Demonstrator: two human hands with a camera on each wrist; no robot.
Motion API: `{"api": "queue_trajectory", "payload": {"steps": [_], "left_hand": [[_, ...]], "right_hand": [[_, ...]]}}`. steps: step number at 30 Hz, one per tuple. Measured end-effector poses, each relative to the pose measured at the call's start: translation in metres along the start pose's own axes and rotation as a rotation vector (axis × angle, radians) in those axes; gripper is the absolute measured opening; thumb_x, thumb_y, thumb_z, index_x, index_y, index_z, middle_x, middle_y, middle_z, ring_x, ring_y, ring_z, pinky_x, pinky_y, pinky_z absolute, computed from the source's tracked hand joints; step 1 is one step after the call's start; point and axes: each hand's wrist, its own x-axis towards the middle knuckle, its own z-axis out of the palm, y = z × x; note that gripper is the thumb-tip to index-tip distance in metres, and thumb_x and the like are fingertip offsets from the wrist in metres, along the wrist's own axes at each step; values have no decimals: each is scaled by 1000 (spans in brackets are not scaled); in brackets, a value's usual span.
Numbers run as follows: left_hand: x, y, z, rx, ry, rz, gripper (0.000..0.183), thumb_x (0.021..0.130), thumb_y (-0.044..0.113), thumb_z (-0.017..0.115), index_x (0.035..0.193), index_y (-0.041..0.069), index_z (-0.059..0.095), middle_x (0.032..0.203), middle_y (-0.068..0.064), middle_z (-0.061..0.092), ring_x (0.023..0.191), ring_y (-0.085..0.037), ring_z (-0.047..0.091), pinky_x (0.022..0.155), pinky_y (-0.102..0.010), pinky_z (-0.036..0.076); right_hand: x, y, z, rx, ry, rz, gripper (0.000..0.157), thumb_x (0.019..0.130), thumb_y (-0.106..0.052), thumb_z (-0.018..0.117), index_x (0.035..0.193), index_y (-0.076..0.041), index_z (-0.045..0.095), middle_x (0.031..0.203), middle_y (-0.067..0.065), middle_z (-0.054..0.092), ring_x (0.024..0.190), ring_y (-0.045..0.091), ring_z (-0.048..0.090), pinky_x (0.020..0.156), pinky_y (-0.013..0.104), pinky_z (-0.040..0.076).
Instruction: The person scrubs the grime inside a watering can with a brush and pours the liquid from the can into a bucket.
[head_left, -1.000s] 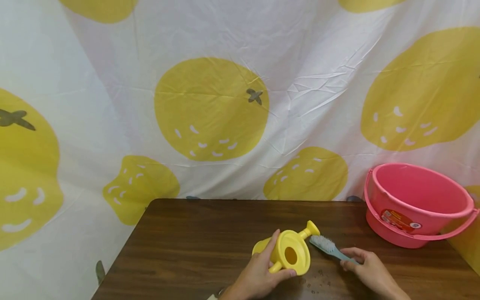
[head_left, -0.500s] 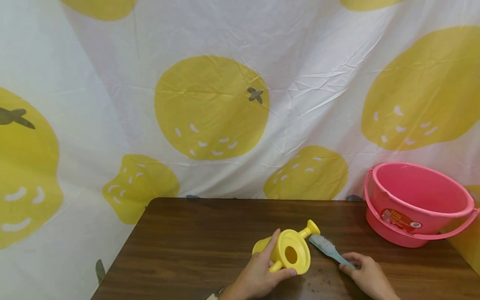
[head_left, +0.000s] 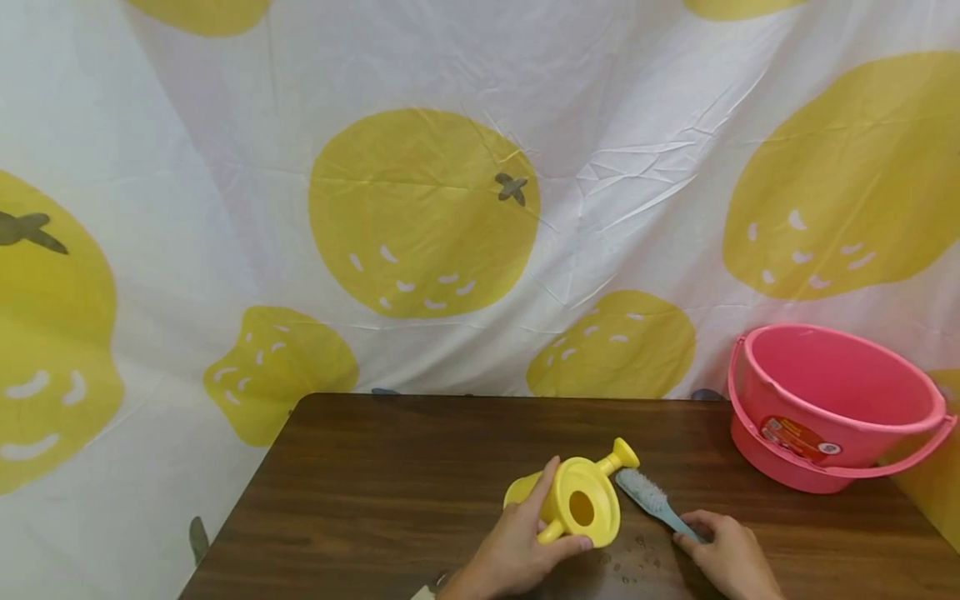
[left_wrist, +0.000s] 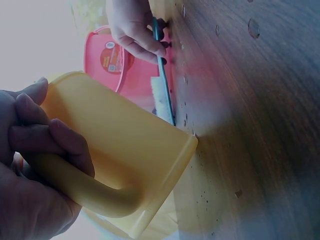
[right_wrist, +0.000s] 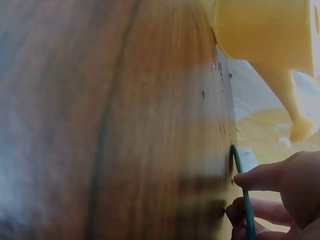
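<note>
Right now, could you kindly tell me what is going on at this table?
A person's left hand holds a yellow watering can by its handle, at a tilt. The right hand holds a brush, bristles up, close to the can's spout. Small drops lie on the table, and a pink bucket stands toward the right.
</note>
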Motion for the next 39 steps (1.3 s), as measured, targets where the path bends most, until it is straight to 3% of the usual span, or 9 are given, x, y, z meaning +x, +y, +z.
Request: {"api": "queue_trajectory", "payload": {"steps": [4, 10, 16, 26, 32, 39], "left_hand": [[0, 1, 0, -13, -4, -12, 95, 85, 41, 78, 159, 21, 21, 73, 12, 54, 58, 2, 47, 67, -18, 44], [0, 1, 0, -26, 1, -16, 95, 85, 40, 78, 159, 21, 21, 74, 11, 54, 59, 2, 47, 66, -18, 44], [0, 1, 0, -40, -4, -28, 96, 85, 40, 78, 159, 22, 21, 64, 13, 48, 51, 2, 45, 59, -17, 43], [0, 0, 0, -28, -4, -25, 95, 85, 40, 78, 159, 20, 22, 64, 13, 47, 50, 2, 44, 59, -17, 43], [0, 1, 0, -32, -10, -41, 96, 85, 41, 78, 159, 22, 21, 63, 12, 48, 51, 1, 45, 59, -18, 43], [0, 2, -1, -23, -5, -39, 96, 84, 41, 79, 159, 23, 22, 81, 9, 57, 61, 1, 49, 70, -19, 44]], "right_hand": [[-1, -2, 2, -36, 9, -3, 24, 84, -19, 76, 103, -5, 74, 93, 9, 69, 84, 22, 62, 70, 44, 49], [-1, -3, 4, -59, 9, -10, 23, 83, -18, 77, 101, -4, 74, 92, 5, 66, 85, 23, 62, 72, 47, 50], [-1, -3, 4, -47, -18, 9, 25, 83, -17, 77, 102, -2, 73, 90, 6, 64, 84, 23, 62, 72, 49, 50], [-2, -2, 5, -39, 11, -8, 24, 82, -16, 77, 103, -7, 72, 85, 1, 60, 77, 16, 56, 65, 38, 45], [-2, -1, 5, -24, 1, -5, 40, 82, -17, 78, 117, -2, 66, 83, 0, 59, 73, 16, 54, 62, 36, 42], [-2, -1, 4, 23, -10, 13, 50, 81, -16, 79, 124, 1, 60, 78, -1, 56, 67, 16, 49, 60, 33, 37]]}}
